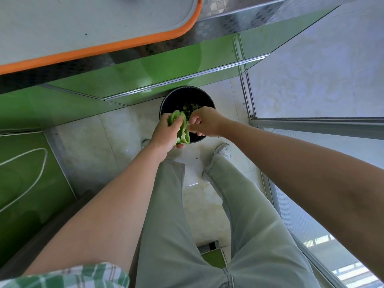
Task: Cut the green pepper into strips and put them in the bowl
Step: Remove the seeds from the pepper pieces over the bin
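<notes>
I look down at the floor. My left hand grips an opened piece of green pepper, its pale inside turned toward my right hand. My right hand has its fingers curled at the pepper's inner edge and pinches something small there; what it is I cannot make out. Both hands hover above a round black bin on the floor, which holds dark scraps. No bowl or knife is in view.
A cutting board with an orange rim lies on the counter at the top left. Green cabinet fronts run below it. A glass sliding door is at the right. My legs and shoes stand on pale floor tiles.
</notes>
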